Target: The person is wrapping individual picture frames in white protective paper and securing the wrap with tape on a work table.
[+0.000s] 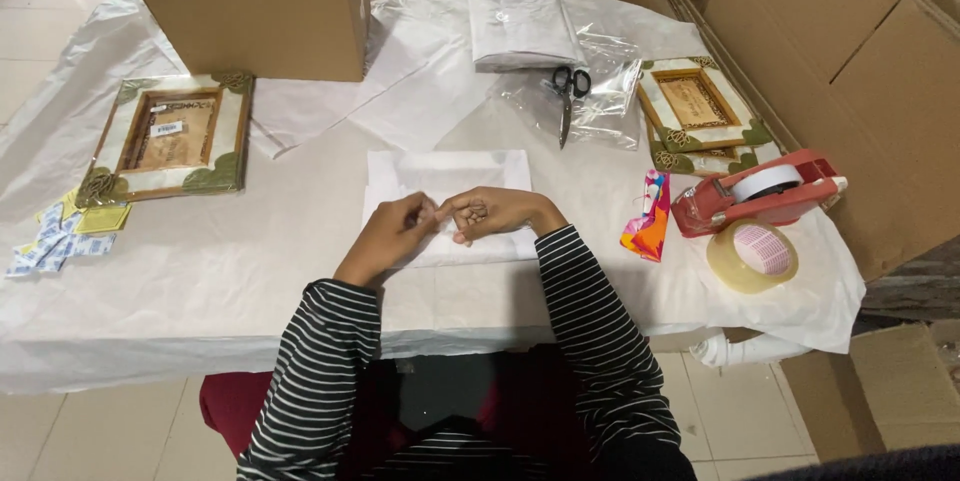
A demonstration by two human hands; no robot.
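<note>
Picture frame [168, 136] near table's left edge, bare white cover between it and centre. Left hand [392, 234] and right hand [492, 213] meet fingertip to fingertip over white wrapped parcel [447, 179], fingers curled; held item cannot tell. Tape dispenser [760, 193] near right edge.

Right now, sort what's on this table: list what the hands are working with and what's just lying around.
In hand:
left hand
right hand
white wrapped parcel, under both hands

Lying about:
scissors
red tape dispenser
clear tape roll
framed picture, left
stacked frames, right
cardboard box
</note>
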